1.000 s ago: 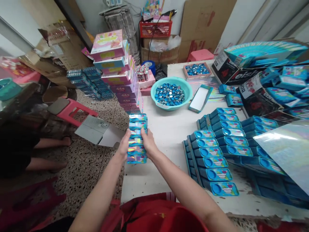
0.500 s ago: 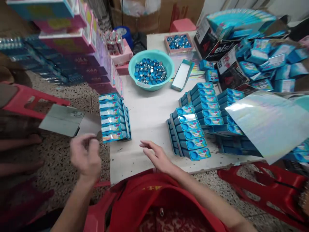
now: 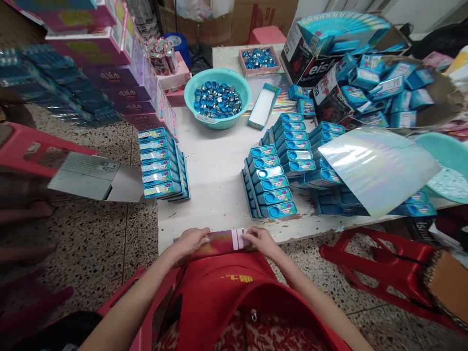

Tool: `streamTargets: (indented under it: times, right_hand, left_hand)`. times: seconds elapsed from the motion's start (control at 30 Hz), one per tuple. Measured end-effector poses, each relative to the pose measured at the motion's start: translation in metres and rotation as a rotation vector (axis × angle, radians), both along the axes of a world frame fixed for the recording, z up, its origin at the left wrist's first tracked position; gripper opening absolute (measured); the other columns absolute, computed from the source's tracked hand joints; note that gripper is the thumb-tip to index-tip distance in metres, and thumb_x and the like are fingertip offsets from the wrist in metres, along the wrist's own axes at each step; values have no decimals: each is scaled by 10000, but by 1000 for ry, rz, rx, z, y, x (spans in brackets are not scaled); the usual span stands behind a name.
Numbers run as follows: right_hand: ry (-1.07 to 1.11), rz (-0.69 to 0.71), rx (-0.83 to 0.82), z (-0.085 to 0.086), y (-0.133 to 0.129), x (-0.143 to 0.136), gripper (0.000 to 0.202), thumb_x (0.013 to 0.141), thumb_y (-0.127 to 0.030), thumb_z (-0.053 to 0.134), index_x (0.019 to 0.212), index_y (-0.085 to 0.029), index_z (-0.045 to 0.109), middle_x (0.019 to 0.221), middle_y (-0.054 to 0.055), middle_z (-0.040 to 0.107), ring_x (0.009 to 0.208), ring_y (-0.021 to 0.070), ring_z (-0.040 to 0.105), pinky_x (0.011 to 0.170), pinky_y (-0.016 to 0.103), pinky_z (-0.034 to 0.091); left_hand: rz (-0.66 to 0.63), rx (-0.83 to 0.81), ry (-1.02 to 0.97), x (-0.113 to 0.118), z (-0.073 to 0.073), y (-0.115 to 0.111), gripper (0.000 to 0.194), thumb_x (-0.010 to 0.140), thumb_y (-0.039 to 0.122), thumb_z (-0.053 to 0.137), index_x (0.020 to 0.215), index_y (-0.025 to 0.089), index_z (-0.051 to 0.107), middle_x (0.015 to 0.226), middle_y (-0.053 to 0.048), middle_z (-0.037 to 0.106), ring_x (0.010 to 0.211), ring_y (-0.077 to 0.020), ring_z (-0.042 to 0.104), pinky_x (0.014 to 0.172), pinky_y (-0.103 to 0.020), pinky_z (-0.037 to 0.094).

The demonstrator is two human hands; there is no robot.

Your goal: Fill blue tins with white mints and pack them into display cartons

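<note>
At the table's front edge, against the red apron (image 3: 219, 278), lies a shiny reddish flat piece (image 3: 219, 242) with a white band near its right end. I cannot make out whether it is a sheet or a flattened box. My left hand (image 3: 190, 242) grips its left part, fingers curled over the top edge. Fingertips of my right hand (image 3: 260, 240) pinch the right end beside the white band. Beyond the left hand stands a banded stack of blue small boxes (image 3: 161, 163); another banded stack (image 3: 272, 183) stands beyond the right hand.
A turquoise basin (image 3: 218, 122) of blue and silver pieces sits further back, beside an open shallow box (image 3: 263, 106). Purple boxes (image 3: 124, 92) tower at left. An iridescent sheet (image 3: 380, 165) overhangs stacks at right. Red stools (image 3: 380, 278) stand on the floor.
My left hand has come from over the floor at left to the table edge, and my right hand has moved down. Both now hold the shiny reddish piece.
</note>
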State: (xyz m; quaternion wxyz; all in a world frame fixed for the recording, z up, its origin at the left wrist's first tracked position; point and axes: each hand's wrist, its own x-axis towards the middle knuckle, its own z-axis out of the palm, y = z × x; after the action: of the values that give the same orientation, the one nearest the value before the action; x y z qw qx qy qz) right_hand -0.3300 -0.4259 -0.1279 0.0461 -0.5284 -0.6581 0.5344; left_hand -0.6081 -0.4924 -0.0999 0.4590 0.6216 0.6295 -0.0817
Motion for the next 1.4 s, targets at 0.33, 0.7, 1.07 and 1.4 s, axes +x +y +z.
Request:
streamTargets:
  times: [0.33, 0.7, 1.07, 1.4]
  right_hand:
    - [278, -551, 234, -27, 62, 13, 475, 411, -441, 799, 780, -197, 625, 822, 62, 714, 807, 268, 632, 790, 442, 508]
    - [101, -577, 422, -20, 29, -15, 553, 682, -383, 679, 1152, -135, 528, 1041, 132, 618, 914, 240, 581, 801, 405, 493]
    - [-79, 561, 799, -11, -17, -42, 386, 874, -243, 555, 1255, -186, 541, 1133, 134, 617, 957, 263, 538, 788, 390, 485]
    - [-41, 610, 891, -11, -16, -36, 140, 894, -251, 542, 968, -185, 640, 1032, 89, 667, 905, 216, 531, 749, 322, 403]
  left_hand:
    - [-115, -102, -222, 10, -1, 23, 147, 762, 328, 434, 796, 197, 491, 676, 9, 567, 636, -153, 495, 575, -236, 305]
    - [30, -68, -312, 20, -19, 31, 282, 800, 424, 457, 862, 175, 573, 757, 0, 588, 709, -148, 507, 635, -227, 346]
    - [47, 110, -110, 38, -20, 26, 321, 885, 360, 385, 841, 181, 648, 772, -28, 652, 720, -161, 549, 666, -244, 370]
    - [86, 93, -119, 36, -28, 29, 315, 870, 361, 410, 862, 183, 670, 811, -46, 681, 756, -175, 584, 695, -253, 401]
